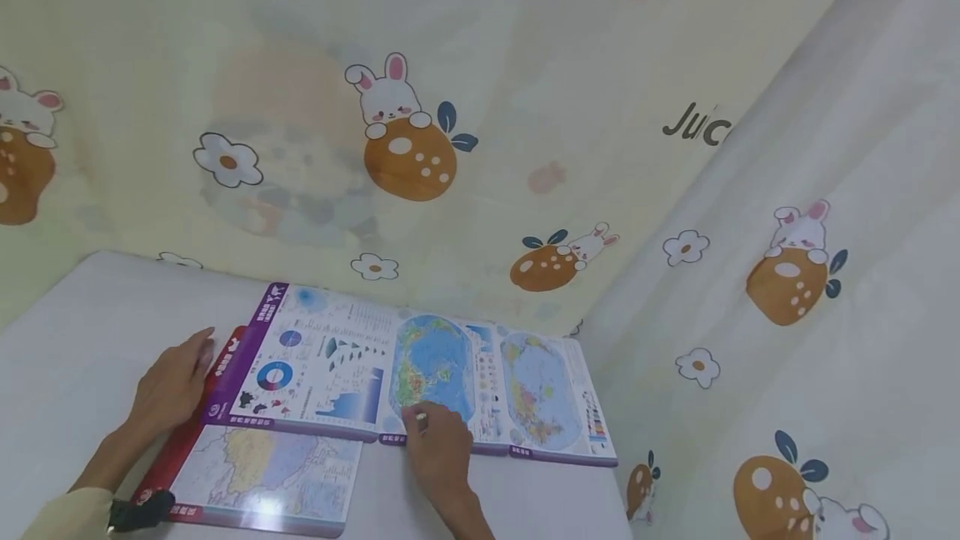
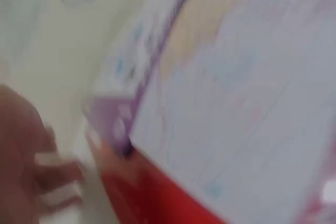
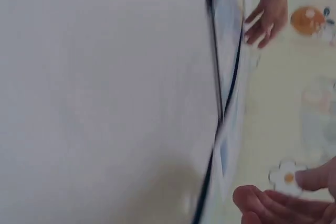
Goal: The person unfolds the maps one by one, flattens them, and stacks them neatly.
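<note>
A purple-edged fold-out world map [image 1: 450, 373] lies spread across the table, its wide left panel showing charts and two panels to the right showing oval maps. Partly under its left end is a red-edged fold-out map [image 1: 266, 473]; the purple one hides its upper part. Beside the red strip, my left hand [image 1: 168, 382] has its fingers loosely bent; the left wrist view shows it blurred, next to the overlapping corners. Over the front edge of the world map's middle panel is my right hand [image 1: 442, 444]. In the right wrist view its thumb and fingers [image 3: 273, 205] are apart, with nothing between them.
The white table [image 1: 60, 348] runs up to a pale curtain [image 1: 495, 215] printed with rabbits and flowers at the back. More of this cloth [image 1: 847, 390] hangs at the right. Light glares on the red-edged map's glossy surface.
</note>
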Demonstrator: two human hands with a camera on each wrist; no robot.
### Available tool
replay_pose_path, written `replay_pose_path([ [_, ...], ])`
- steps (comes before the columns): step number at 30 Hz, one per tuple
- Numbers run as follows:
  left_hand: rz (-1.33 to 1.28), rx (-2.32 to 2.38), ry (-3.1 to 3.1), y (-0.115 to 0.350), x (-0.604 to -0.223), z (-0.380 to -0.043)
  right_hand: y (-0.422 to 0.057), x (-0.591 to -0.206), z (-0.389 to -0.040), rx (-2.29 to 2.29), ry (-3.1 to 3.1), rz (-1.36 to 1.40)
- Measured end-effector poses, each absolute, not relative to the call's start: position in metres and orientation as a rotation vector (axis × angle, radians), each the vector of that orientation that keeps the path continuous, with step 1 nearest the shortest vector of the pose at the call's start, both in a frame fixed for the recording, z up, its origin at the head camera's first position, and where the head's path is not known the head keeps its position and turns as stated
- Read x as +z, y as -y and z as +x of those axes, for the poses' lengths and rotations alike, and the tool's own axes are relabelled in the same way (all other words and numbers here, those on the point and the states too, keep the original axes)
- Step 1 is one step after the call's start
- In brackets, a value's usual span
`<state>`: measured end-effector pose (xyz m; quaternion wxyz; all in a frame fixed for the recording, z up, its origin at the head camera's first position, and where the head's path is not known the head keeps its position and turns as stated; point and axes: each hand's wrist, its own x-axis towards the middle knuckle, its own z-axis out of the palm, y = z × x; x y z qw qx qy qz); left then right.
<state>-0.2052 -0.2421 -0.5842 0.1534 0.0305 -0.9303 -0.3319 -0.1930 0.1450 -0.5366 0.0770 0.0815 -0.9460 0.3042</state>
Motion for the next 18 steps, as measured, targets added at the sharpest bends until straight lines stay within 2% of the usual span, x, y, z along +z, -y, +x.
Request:
replay_pose_path([
  [4, 0.253, -0.961, 2.795, 0.232, -0.563, -0.177, -0.128, -0.544, -0.172, 1.383, 2.851, 0.004],
  [8, 0.376, -0.975, 2.963, 0.223, -0.553, -0.159, -0.118, -0.55, -0.154, 1.6, 2.866, -0.136],
  [13, 0.382, -1.003, 2.987, 0.22, -0.551, -0.151, -0.104, -0.542, -0.142, 1.738, 2.858, -0.219],
  [18, 0.393, -1.07, 2.987, 0.222, -0.55, -0.151, -0.091, -0.535, -0.141, 1.846, 2.898, -0.428],
])
